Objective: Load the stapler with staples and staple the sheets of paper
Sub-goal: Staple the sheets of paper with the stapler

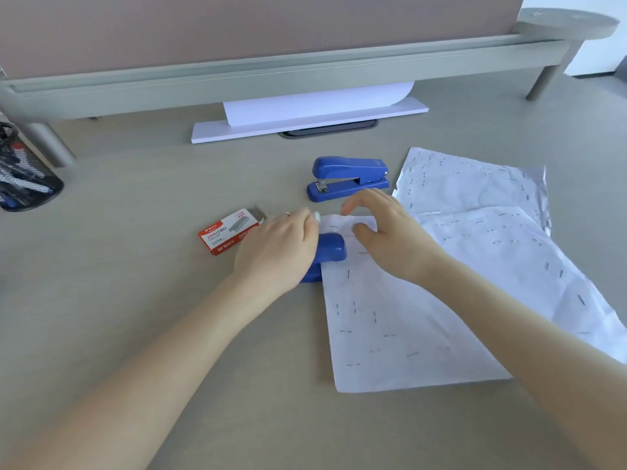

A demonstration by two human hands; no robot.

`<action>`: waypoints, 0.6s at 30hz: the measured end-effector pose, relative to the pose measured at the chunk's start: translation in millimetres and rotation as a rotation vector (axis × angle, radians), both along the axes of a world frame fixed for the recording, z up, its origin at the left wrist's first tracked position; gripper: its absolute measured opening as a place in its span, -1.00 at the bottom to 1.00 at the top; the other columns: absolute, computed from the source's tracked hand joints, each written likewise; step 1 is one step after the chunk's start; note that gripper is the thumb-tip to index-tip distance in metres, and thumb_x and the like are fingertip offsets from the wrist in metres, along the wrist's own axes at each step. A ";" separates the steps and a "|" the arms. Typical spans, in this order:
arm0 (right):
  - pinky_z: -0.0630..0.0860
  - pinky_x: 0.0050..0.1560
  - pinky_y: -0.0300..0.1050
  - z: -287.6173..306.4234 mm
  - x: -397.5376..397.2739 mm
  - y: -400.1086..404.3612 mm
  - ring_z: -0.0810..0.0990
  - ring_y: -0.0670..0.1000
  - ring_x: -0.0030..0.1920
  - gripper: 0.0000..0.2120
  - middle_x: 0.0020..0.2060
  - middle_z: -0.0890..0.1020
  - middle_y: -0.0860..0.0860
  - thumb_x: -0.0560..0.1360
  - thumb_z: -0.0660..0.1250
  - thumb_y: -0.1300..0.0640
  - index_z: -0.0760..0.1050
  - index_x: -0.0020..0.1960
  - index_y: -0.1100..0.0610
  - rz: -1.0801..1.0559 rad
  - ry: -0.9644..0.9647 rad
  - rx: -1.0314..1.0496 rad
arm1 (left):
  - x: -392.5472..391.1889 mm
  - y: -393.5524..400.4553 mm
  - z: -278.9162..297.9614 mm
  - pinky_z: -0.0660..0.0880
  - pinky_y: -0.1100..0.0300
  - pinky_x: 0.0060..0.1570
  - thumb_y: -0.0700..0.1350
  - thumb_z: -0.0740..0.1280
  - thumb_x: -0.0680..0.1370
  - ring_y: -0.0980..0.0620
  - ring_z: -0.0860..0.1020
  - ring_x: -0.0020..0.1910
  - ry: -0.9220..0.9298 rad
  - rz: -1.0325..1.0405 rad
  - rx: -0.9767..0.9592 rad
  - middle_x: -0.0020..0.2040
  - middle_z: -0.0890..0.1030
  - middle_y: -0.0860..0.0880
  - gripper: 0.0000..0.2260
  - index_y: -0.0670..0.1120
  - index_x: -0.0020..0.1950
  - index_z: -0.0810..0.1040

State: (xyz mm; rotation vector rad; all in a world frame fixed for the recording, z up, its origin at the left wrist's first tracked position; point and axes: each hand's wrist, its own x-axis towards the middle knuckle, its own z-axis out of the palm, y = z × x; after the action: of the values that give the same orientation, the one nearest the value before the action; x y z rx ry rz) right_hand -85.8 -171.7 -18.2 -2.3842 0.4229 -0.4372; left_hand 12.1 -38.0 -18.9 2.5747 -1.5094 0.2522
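A blue stapler lies at the desk's centre with the top left corner of a white stack of sheets in its jaw. My left hand rests on top of that stapler, covering most of it. My right hand hovers with spread fingers over the sheets' top edge, just right of the stapler. The sheets carry several staples. A red box of staples lies open to the left of my left hand. A second blue stapler sits farther back.
Crumpled, stapled sheets lie at the right. A white board with a curled sheet sits under the grey monitor shelf. A black mesh pen holder stands at the far left. A cable slot is in the desk.
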 end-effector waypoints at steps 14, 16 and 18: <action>-0.16 0.47 0.20 -6.5 12.3 -10.4 0.14 0.06 0.44 -0.65 0.39 0.32 -0.03 0.57 0.09 0.06 0.31 0.35 -0.01 -0.044 0.261 -0.170 | -4.2 38.0 -14.6 0.27 0.12 0.09 0.22 0.10 0.42 -0.10 0.49 0.06 0.069 -0.008 -0.257 0.07 0.56 -0.02 -0.53 -0.04 0.20 0.38; -0.26 0.43 0.22 -7.8 18.9 -8.8 0.09 0.05 0.47 -0.64 0.40 0.30 -0.05 0.57 0.06 0.00 0.31 0.35 -0.04 -0.007 0.320 -0.165 | -3.1 39.8 -16.9 0.25 0.15 0.01 0.20 0.09 0.42 -0.10 0.50 0.02 0.064 -0.003 -0.225 0.03 0.57 0.01 -0.58 -0.02 0.14 0.43; -0.28 0.42 0.23 -9.7 22.5 -7.3 0.08 0.03 0.46 -0.65 0.38 0.32 -0.06 0.57 0.05 -0.02 0.33 0.32 -0.03 0.006 0.344 -0.162 | -3.2 39.9 -18.0 0.23 0.17 -0.06 0.18 0.08 0.44 -0.09 0.51 -0.04 0.055 0.006 -0.219 -0.03 0.59 0.02 -0.62 -0.01 0.08 0.46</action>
State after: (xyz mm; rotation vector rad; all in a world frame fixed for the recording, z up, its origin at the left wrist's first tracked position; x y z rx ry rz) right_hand -63.3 -179.0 -27.9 -2.6254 0.5515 -0.0562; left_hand 8.9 1.9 -37.0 2.3950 -1.3727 0.3248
